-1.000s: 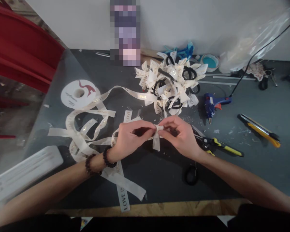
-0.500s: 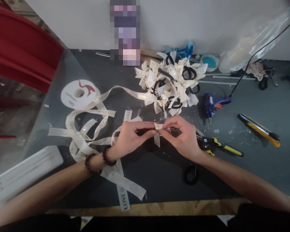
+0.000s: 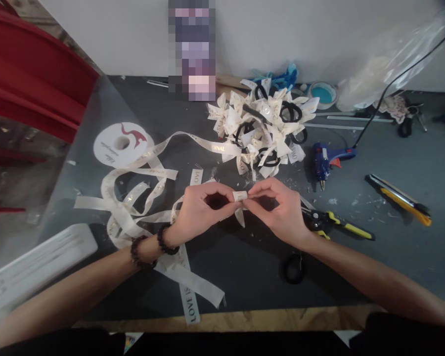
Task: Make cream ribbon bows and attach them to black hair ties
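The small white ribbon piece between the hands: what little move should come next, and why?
Perhaps the right hand should gently press the ribbon piece snug while the left hand steadies it. Both hands pinch it, a short band spans between them, and a tail hangs loose below.

Short white ribbon piece (image 3: 240, 196) between bare left hand (image 3: 201, 211) and bare right hand (image 3: 278, 211), loose heap of white ribbon bows (image 3: 232, 118) behind them on a flat grey tabletop (image 3: 252, 282), round white spool (image 3: 110, 144) to the left, blue plastic glue gun (image 3: 322, 163) right of the heap, slim yellow-and-metal knife (image 3: 399, 200) farther right
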Motion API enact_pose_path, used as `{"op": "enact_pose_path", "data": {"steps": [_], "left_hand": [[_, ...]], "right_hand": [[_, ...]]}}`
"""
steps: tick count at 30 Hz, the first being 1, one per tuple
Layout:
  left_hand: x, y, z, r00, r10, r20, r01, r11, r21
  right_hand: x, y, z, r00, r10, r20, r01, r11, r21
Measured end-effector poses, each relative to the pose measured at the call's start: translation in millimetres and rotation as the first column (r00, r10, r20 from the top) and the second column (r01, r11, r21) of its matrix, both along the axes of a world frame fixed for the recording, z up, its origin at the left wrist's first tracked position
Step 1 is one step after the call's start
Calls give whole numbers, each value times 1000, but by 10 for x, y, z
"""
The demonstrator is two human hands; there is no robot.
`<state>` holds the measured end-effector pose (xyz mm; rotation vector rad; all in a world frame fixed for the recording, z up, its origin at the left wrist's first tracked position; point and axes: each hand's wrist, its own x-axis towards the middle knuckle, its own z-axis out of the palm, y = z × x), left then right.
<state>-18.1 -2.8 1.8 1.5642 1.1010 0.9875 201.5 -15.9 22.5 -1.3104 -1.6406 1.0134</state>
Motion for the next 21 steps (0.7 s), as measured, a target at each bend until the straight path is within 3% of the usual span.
{"op": "enact_pose_path", "data": {"steps": [3, 7, 14, 21], "left_hand": [[3, 2, 5, 1000, -9, -12, 8, 999, -32], [19, -3, 31, 999, 10, -33, -9, 1000, 22], [37, -60, 29, 993, -32, -112, 44, 994, 103], [29, -6, 51, 991, -87, 101, 99, 987, -123]], "right_hand": [[11, 6, 6, 1000, 28, 5, -28, 999, -15], [24, 17, 1, 996, 81, 44, -81, 997, 1], [19, 40, -13, 990, 50, 136, -60, 996, 73], [12, 40, 0, 997, 14, 77, -21, 995, 100]]}}
